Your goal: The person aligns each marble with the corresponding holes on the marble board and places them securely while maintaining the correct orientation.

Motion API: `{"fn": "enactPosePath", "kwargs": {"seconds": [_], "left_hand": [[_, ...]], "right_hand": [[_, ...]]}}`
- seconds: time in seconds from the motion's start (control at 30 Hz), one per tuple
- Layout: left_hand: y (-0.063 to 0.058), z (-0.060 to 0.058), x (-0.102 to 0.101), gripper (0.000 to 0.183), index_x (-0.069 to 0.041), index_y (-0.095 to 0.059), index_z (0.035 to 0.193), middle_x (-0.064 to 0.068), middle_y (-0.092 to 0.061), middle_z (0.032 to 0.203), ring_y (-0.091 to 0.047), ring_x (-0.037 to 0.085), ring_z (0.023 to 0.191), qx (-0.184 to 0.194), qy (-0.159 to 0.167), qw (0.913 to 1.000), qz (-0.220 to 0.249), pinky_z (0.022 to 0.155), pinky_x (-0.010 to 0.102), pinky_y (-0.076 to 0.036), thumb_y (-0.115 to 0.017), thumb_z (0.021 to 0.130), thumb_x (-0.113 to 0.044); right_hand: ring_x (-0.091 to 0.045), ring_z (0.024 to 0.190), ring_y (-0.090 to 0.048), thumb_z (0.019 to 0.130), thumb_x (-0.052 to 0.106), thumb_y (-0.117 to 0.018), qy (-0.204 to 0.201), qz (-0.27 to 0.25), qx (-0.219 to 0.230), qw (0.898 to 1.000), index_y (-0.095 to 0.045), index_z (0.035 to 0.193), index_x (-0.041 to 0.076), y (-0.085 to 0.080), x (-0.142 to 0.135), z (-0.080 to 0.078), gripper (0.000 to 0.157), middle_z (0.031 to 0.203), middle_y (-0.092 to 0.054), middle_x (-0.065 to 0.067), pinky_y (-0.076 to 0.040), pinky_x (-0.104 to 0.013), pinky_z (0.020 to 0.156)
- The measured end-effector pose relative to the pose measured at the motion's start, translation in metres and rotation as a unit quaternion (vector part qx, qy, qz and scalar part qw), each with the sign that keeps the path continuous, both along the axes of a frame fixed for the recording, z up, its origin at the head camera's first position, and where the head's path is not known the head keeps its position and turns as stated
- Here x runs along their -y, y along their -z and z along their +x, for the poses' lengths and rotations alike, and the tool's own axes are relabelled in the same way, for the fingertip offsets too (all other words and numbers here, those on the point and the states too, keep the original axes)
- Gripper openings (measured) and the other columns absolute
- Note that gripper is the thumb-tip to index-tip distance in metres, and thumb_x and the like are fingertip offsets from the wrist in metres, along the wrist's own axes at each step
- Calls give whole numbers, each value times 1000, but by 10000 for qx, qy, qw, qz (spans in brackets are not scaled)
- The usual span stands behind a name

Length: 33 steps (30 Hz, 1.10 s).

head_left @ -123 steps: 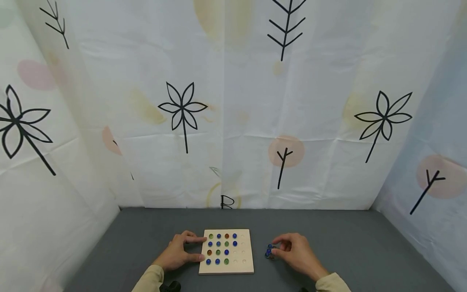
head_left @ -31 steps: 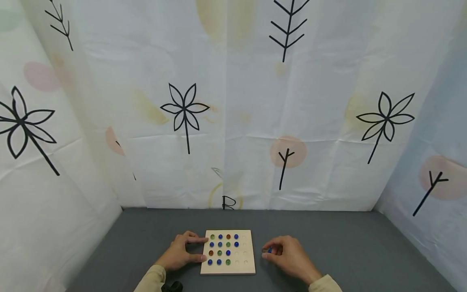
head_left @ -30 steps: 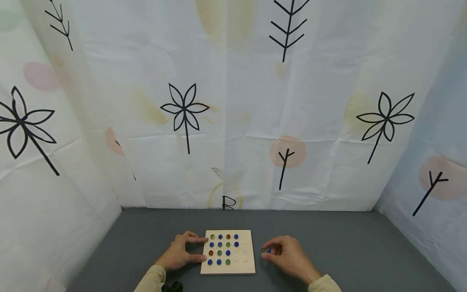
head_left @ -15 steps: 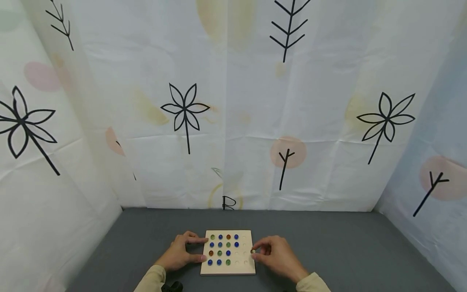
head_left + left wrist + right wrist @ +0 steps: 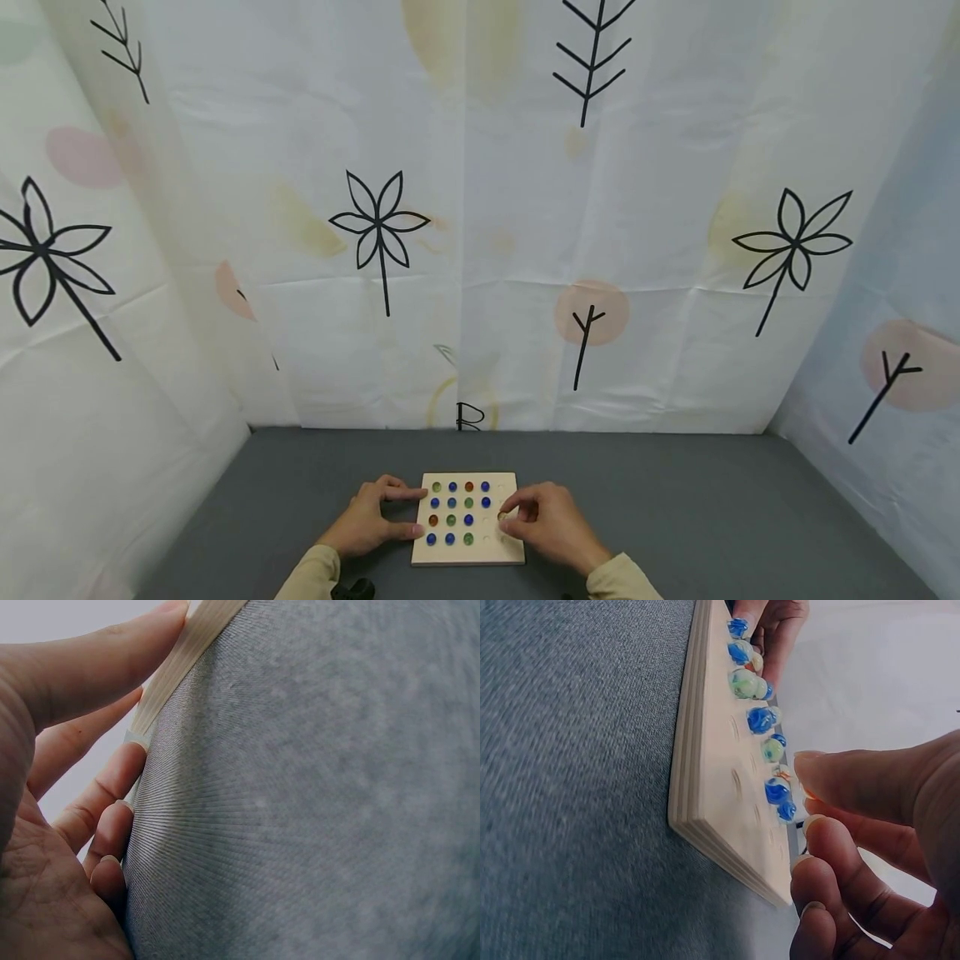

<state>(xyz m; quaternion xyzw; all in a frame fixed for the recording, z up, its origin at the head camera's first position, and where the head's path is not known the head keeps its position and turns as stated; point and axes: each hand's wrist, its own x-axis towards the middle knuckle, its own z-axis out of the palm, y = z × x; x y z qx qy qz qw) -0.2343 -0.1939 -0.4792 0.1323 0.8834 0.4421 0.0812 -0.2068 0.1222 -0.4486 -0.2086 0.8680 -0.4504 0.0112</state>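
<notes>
A square pale wooden board point(image 5: 457, 556) lies on the grey table, with rows of small round dimples. Blue, green and amber-brown glass marbles point(image 5: 468, 519) fill its left columns; blue ones also sit in the far two dimples of the fourth. My left hand point(image 5: 367, 523) touches the board's left edge with spread thumb and index finger; its other fingers bend loosely in the left wrist view. Over the rightmost column, my right hand point(image 5: 553, 525) pinches a brownish marble point(image 5: 502, 517) between thumb and index finger. Its remaining fingers curl inward in the right wrist view point(image 5: 832, 847).
Grey cloth covers the table point(image 5: 675, 492) around the board. A white patterned curtain point(image 5: 495, 350) hangs behind and along both sides. Near the left wrist is a black object point(image 5: 352, 589) at the lower frame edge.
Earlier my right hand was at a cluster of marbles right of the board. It has gathered marbles there and moved left over the board with a brownish one. The left hand stays put.
</notes>
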Motion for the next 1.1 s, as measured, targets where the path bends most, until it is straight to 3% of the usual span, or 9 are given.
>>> {"fn": "enactPosePath", "kwargs": {"seconds": [0.37, 1.1], "left_hand": [[0, 0, 0, 53, -19, -75, 127, 4, -56, 122, -43, 41, 125, 72, -113, 9999, 22, 101, 76, -23, -90, 78, -32], [4, -1, 0, 54, -22, -76, 126, 4, -56, 123, -44, 41, 126, 24, -124, 9999, -75, 101, 76, -24, -90, 76, -39]], "right_hand": [[-4, 58, -50, 84, 11, -81, -41, 12, -138, 9999, -79, 91, 8, 6, 11, -6, 7, 67, -58, 6, -42, -23, 51], [-5, 57, -50, 85, 13, -82, -50, 124, -45, 9999, -80, 89, 10, 12, 22, -10, 6, 65, -58, 7, -42, -26, 52]]}}
